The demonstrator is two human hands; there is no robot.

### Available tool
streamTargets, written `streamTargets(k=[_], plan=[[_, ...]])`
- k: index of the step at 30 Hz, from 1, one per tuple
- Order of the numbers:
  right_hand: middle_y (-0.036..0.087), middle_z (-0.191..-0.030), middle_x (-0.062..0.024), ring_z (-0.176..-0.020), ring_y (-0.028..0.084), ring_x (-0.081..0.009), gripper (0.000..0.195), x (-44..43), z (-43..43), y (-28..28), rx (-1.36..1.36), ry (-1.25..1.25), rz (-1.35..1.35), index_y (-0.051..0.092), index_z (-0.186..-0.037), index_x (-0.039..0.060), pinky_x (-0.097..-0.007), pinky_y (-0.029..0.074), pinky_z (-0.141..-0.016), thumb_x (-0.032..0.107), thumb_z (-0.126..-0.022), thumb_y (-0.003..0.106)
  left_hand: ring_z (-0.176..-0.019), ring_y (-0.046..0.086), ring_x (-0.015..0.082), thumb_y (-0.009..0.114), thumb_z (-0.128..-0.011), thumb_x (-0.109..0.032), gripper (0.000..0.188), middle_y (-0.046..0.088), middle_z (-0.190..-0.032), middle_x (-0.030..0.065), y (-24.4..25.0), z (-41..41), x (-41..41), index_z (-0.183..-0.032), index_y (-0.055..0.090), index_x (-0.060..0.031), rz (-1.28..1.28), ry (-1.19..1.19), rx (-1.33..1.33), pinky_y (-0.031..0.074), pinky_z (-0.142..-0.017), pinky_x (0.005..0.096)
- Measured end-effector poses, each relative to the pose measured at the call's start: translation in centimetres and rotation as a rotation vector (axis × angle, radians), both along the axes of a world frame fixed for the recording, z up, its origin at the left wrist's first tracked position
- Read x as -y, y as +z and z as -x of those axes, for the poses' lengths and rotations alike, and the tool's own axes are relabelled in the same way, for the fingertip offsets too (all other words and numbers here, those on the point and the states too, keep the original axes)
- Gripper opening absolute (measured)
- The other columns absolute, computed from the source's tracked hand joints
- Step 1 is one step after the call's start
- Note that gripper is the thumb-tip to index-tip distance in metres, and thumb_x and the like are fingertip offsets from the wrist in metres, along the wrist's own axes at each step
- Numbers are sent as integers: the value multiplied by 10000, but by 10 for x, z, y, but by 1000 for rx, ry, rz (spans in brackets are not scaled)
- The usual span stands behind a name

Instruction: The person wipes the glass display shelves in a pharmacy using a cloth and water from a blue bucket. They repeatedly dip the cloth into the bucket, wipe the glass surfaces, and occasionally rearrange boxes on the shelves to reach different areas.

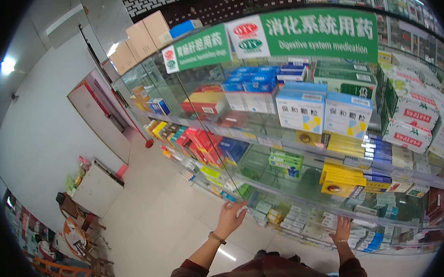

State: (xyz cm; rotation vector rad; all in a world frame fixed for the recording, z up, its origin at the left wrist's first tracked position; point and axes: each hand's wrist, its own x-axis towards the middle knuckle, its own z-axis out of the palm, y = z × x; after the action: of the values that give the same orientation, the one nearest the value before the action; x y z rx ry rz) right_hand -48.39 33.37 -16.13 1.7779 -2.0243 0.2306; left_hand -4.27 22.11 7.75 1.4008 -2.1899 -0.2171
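Observation:
My left hand [231, 216], with a bracelet at the wrist, is raised beside the edge of a glass display case [247, 178]. Its fingers are apart and hold nothing; I cannot tell whether the fingertips touch the glass. Lower at the right, my right hand [342, 230] reaches toward small medicine boxes [295, 219] on the bottom shelf. The fingers are spread with nothing visible in them, and contact with the shelf is unclear. Above it, yellow medicine boxes [340, 179] and green cartons [286, 162] stand on the middle shelf. Light-blue and white cartons [301, 109] occupy the upper shelf.
Green signs [322, 33] with writing hang along the case top, near brown cardboard boxes [139, 40]. White cartons [411, 113] are stacked far right. Leftward are the tiled floor [161, 207], a white cabinet [95, 190], wooden chairs [77, 231] and a seated person [47, 250].

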Motion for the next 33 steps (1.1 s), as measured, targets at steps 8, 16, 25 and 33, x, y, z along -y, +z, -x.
streamTargets(k=[8,16,25,33], plan=[[605,-1065,-97,-927,618,-286,594,31,-74,200,618,503,-57,531,-1253,123,-366,525,-735,246,-723,770,-889,624,251,637,-829,-114,258,674,-941,58,47,16,64,-1086,644,-136,180,-170,-241,385,-990,466],[662,-1068,-109,-946,646,-202,668,89,-230,566,769,1168,396,521,-1282,51,-337,508,-852,144,-686,809,-896,623,265,623,-844,-133,238,673,-940,70,-1,-14,41,-1081,649,-134,106,-241,-301,395,-986,458],[342,-1390,-280,-1256,424,-372,1115,286,-414,756,427,839,691,236,-1433,-17,-410,389,-1020,564,-634,752,-816,625,260,635,-823,-119,219,678,-879,76,-23,-89,23,-1040,662,-103,47,-151,-496,441,-862,413],[137,-1461,-364,-1392,91,-460,1431,407,-444,748,947,683,532,10,-1459,-39,-476,182,-1131,649,-493,811,-774,646,246,650,-803,-117,133,689,-826,75,-66,-200,-15,-928,688,-93,-13,282,-560,469,-798,396]])
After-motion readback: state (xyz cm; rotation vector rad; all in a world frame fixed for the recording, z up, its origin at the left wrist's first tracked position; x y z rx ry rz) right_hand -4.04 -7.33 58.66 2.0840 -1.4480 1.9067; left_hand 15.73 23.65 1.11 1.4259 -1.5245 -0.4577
